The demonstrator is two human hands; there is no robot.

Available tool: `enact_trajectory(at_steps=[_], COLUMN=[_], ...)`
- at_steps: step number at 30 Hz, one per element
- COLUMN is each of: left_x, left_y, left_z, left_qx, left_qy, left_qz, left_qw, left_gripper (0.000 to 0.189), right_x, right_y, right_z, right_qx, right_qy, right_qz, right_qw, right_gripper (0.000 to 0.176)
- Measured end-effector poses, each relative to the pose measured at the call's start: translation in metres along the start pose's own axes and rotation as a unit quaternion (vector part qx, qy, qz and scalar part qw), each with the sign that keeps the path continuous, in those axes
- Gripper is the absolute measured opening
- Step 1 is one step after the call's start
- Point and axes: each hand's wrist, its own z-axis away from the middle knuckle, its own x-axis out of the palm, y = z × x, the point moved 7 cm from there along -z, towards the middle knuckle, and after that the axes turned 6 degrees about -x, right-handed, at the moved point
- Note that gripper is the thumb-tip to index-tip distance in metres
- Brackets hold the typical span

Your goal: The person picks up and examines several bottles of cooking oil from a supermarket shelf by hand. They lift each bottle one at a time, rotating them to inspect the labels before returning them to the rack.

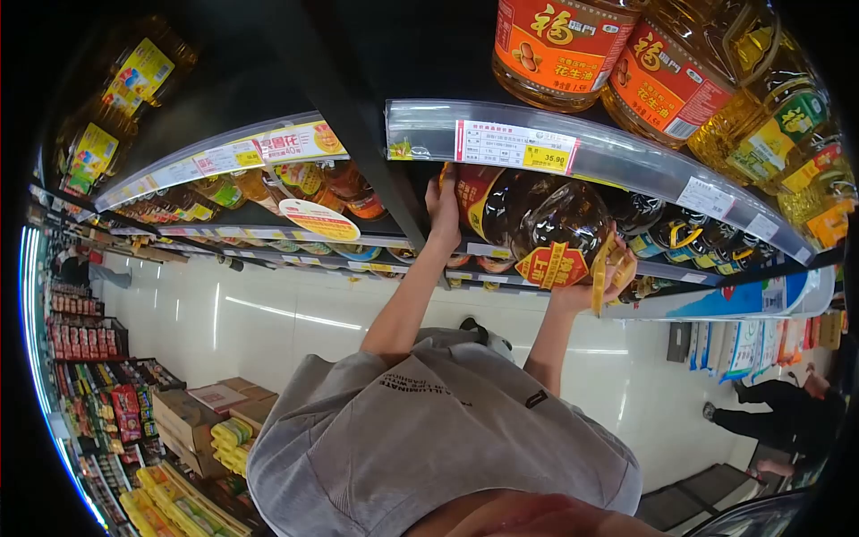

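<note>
A large clear bottle of dark cooking oil [546, 215] lies tilted sideways just under the lip of the upper shelf. It has a red label at its left end and a red and yellow tag near its right end. My left hand [441, 201] supports the bottle's left end, its fingertips partly hidden by the shelf lip. At the other end, my right hand [616, 276] is closed around the yellow handle by the neck. Part of the bottle's upper side is covered by the price strip [514, 143].
Red-labelled peanut oil bottles [559, 49] stand on the upper shelf. More dark bottles [684, 234] fill the lower shelf at right. A dark upright post [362, 107] divides the shelving. Cardboard boxes [192, 421] are stacked behind at left. Another person [778, 403] is at far right.
</note>
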Motion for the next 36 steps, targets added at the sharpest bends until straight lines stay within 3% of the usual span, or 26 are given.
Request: enact_trajectory(at_steps=[2,5,7,11,13,19,21,23,24,25,27,29,30,31,36], left_x=[-0.002,-0.002,-0.004,-0.014,-0.022,-0.043,-0.060,-0.075,-0.082,-0.091,-0.123,-0.161,-0.184,-0.215,-0.328], left_y=[0.005,0.015,0.019,0.020,0.017,0.021,0.026,0.029,0.034,0.036,0.026,0.013,0.011,0.005,0.029], left_z=[0.023,0.041,0.061,0.113,0.123,0.157,0.164,0.181,0.189,0.193,0.190,0.187,0.190,0.188,0.225], left_qx=[-0.025,-0.004,-0.009,-0.038,-0.043,-0.143,-0.171,-0.226,-0.245,-0.267,-0.305,-0.313,-0.360,-0.378,-0.379], left_qy=[0.020,-0.023,-0.046,-0.089,-0.097,-0.084,-0.064,-0.061,-0.071,-0.083,-0.057,-0.066,-0.067,-0.050,-0.011], left_qz=[-0.007,0.017,0.033,0.030,0.000,-0.057,-0.048,-0.042,-0.019,0.003,0.039,0.064,0.050,0.038,-0.007], left_qw=[0.999,1.000,0.998,0.995,0.994,0.985,0.982,0.971,0.967,0.960,0.950,0.945,0.929,0.924,0.925], left_gripper=[0.045,0.042,0.051,0.049,0.050,0.059,0.058,0.060,0.057,0.055,0.053,0.055,0.060,0.066,0.074], right_x=[-0.008,-0.010,-0.012,-0.031,-0.023,-0.027,-0.016,-0.010,-0.015,-0.023,-0.027,0.000,0.023,0.047,0.105], right_y=[-0.005,-0.021,-0.036,-0.072,-0.095,-0.108,-0.122,-0.125,-0.122,-0.117,-0.120,-0.130,-0.140,-0.148,-0.155], right_z=[-0.001,-0.013,-0.019,-0.031,-0.035,-0.017,-0.010,0.007,0.014,0.021,0.039,0.069,0.086,0.102,0.174], right_qx=[0.009,0.021,0.031,0.039,0.006,0.201,0.180,0.262,0.275,0.276,0.249,0.247,0.248,0.263,0.306], right_qy=[0.004,0.012,-0.007,-0.003,-0.045,0.092,0.030,0.086,0.074,0.003,-0.033,-0.023,-0.030,-0.030,-0.078], right_qz=[-0.001,-0.042,-0.044,0.117,0.186,0.092,0.193,0.149,0.148,0.132,0.126,0.140,0.081,0.073,0.122], right_qw=[1.000,0.999,0.999,0.992,0.981,0.971,0.964,0.950,0.947,0.952,0.960,0.959,0.965,0.961,0.941], right_gripper=[0.033,0.033,0.036,0.044,0.045,0.050,0.049,0.048,0.047,0.047,0.046,0.046,0.035,0.036,0.033])
